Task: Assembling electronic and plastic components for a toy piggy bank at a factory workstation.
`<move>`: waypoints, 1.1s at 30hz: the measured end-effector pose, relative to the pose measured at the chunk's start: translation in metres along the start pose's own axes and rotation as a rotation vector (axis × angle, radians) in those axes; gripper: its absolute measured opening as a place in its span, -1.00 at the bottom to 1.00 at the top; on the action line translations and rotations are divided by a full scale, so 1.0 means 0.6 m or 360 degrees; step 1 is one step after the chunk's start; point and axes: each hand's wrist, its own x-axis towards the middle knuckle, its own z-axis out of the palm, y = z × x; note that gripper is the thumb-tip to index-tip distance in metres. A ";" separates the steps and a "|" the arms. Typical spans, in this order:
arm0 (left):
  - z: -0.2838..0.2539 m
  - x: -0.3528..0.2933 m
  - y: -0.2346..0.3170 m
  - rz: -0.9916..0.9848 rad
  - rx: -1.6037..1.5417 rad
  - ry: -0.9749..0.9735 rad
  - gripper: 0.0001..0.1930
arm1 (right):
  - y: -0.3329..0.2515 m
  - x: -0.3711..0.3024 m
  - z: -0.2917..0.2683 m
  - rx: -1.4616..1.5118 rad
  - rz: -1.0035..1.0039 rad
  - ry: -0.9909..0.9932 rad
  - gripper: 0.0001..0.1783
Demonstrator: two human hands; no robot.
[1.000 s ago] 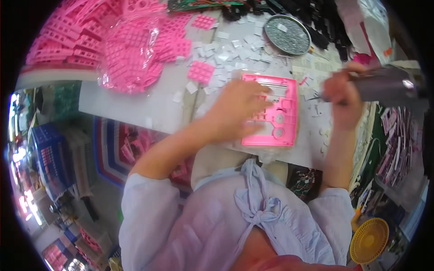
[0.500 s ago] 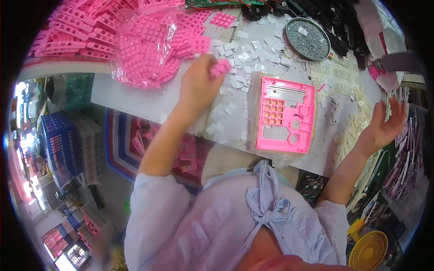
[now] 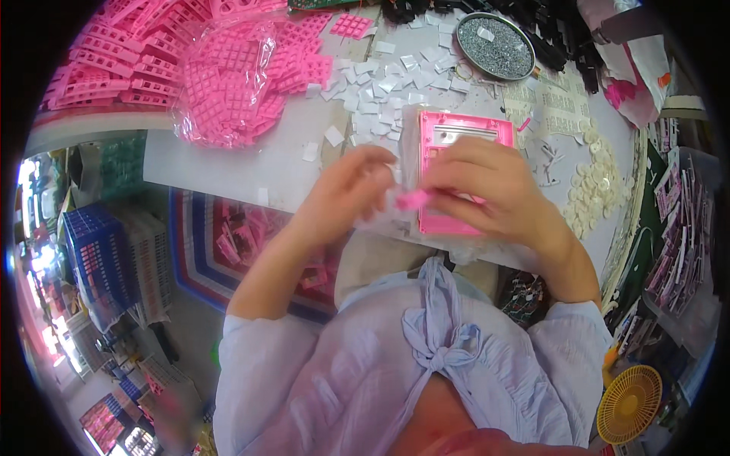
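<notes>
A pink plastic casing (image 3: pixel 426 131) with cut-out windows lies in front of me on a plastic-wrapped pad. My right hand (image 3: pixel 487 186) reaches over its middle and hides most of the windows. Between the thumb and fingers of that hand is a small pink keypad piece (image 3: pixel 413 200), blurred, just off the casing's left edge. Left of it, my left hand (image 3: pixel 351 191) hovers with bent fingers apart, and no object shows in them. White square slips (image 3: pixel 380 91) lie scattered beyond both hands.
A bagged heap of pink keypad grids (image 3: pixel 228 91) and stacked pink frames (image 3: pixel 122 53) fill the back left. A round tray of metal bits (image 3: pixel 494 47) stands at the back, near black parts (image 3: pixel 559 38). Cream round pieces (image 3: pixel 589 190) lie right. A yellow fan (image 3: pixel 630 403) stands lower right.
My right hand has come in from the far right over the casing and now holds the pink keypad piece. My left hand, which held that piece, has moved nearer to me.
</notes>
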 end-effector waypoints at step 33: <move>-0.089 0.420 0.147 0.0689 0.1469 0.0547 -0.56 | -0.010 -0.086 0.050 -0.0922 0.0516 -0.0828 0.23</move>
